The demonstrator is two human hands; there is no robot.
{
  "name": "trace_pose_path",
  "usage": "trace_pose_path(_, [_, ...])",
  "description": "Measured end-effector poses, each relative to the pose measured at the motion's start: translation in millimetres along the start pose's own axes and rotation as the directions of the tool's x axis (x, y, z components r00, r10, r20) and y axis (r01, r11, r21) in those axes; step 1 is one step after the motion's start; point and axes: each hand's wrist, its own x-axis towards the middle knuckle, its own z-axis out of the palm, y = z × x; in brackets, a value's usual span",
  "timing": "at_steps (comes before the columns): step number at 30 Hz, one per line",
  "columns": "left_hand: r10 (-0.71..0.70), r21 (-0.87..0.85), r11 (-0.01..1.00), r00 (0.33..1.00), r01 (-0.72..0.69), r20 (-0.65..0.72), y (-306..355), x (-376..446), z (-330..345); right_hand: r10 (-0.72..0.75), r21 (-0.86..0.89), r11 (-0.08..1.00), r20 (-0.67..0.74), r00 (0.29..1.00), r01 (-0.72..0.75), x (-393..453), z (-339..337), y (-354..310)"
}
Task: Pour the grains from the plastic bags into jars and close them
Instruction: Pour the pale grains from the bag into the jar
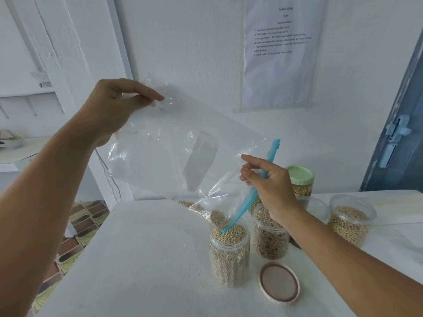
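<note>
A clear plastic bag [178,145] with a blue zip strip hangs tilted over the white table [137,259]. My left hand [114,106] pinches its raised bottom corner. Beside the blue strip, my right hand [270,184] pinches the bag's mouth. A few grains lie in the bag's lowest corner, which dips into an open jar [229,252] filled almost to the rim. A beige lid [279,283] lies flat on the table to the right of that jar.
Behind are three more grain jars: an open one [270,234], another open one [350,220] at the right, and one with a green lid [299,181] by the wall. A printed sheet [281,49] hangs on the wall. Patterned floor shows past the table's left edge.
</note>
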Motion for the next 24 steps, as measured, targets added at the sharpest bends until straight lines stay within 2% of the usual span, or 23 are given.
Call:
trace_pose_path(4, [-0.101,0.005,0.995,0.963,0.103,0.251,-10,-12,-17,0.013,0.004,1.0,-0.038,0.999,-0.013,0,-2,3])
trace_pose_path(7, [-0.21,0.02,0.976,0.924,0.216,0.32,-18,-20,-29,0.024,0.001,1.0,-0.058,0.998,-0.024,1,-4,6])
trace_pose_path(9, [-0.225,0.027,0.974,0.94,0.225,0.257,-21,-24,-30,0.027,-0.005,1.0,-0.064,0.998,-0.027,1,-4,7])
trace_pose_path(11, [-0.171,0.032,0.985,0.973,0.168,0.152,-23,-24,-26,0.029,-0.004,1.0,-0.057,0.998,-0.029,1,-2,7])
trace_pose_path(14, [-0.096,0.039,0.995,0.991,0.093,0.089,-26,-23,-21,0.022,0.004,1.0,-0.039,0.999,-0.022,2,2,5])
trace_pose_path(16, [-0.098,0.031,0.995,0.991,0.096,0.087,-28,-20,-21,0.013,0.01,1.0,-0.031,0.999,-0.012,2,5,4])
trace_pose_path(20, [-0.098,-0.063,0.992,0.978,0.111,0.184,-27,-19,-25,0.012,-0.009,1.0,-0.04,0.999,-0.012,1,2,5])
trace_pose_path(24, [-0.071,-0.053,0.995,0.988,0.079,0.134,-27,-19,-25,0.016,-0.017,1.0,-0.051,0.999,-0.017,0,0,5])
